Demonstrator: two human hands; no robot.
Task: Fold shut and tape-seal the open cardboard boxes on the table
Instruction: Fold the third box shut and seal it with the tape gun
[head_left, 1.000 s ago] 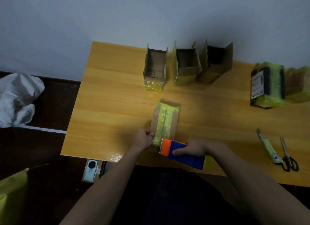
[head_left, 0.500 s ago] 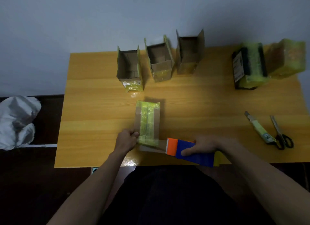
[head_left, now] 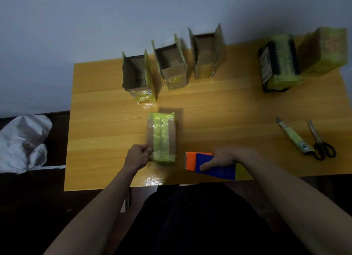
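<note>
Tape dispenser (head_left: 209,164) now pulled clear to the right of the taped box (head_left: 162,138), gap between them; half a second ago its orange end sat at the box's near end. Right hand (head_left: 226,158) fingers wrapped around the dispenser. Left hand (head_left: 138,156) fingers pinch the box's near left corner. Box lies flat on the counter (head_left: 106,133), near its front edge. Three open boxes (head_left: 172,64) stand along the back. Knife (head_left: 294,135) and scissors (head_left: 319,140) lie at right.

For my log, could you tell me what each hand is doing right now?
Left hand: grips the taped box.
Right hand: holds the tape dispenser.
</note>
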